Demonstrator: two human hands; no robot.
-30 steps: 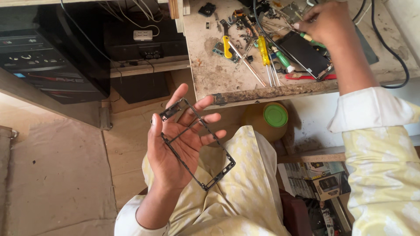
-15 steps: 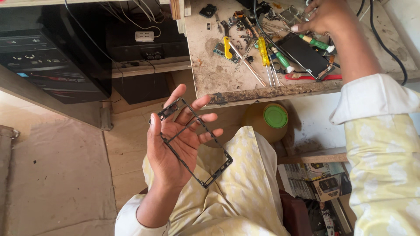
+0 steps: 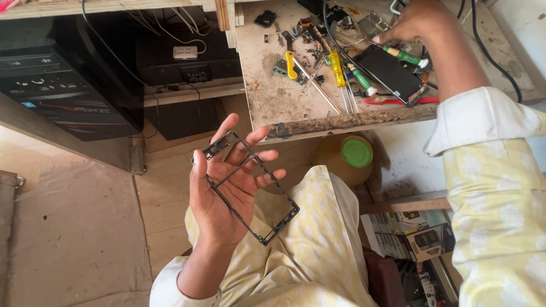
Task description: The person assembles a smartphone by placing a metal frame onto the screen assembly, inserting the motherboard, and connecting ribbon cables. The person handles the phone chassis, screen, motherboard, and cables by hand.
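Note:
My left hand [image 3: 224, 193] is held palm up over my lap, and a thin black rectangular phone frame [image 3: 250, 185] rests across its spread fingers. My right hand [image 3: 412, 20] reaches far out over the worn workbench [image 3: 267, 91], its fingertips down among small metal parts beside a dark flat phone panel [image 3: 392, 71]. A green-handled screwdriver [image 3: 406, 57] lies just under that hand. Whether the right fingers pinch anything I cannot tell.
Yellow-handled screwdrivers [image 3: 336, 65], tweezers and small circuit bits litter the bench. A brown jar with a green lid [image 3: 355, 153] stands below its edge. Black electronic boxes [image 3: 62, 85] sit on shelves at left. Printed boxes [image 3: 418, 236] lie at lower right.
My right hand has shifted a little farther up and right across the bench. The left hand keeps the frame in the same pose.

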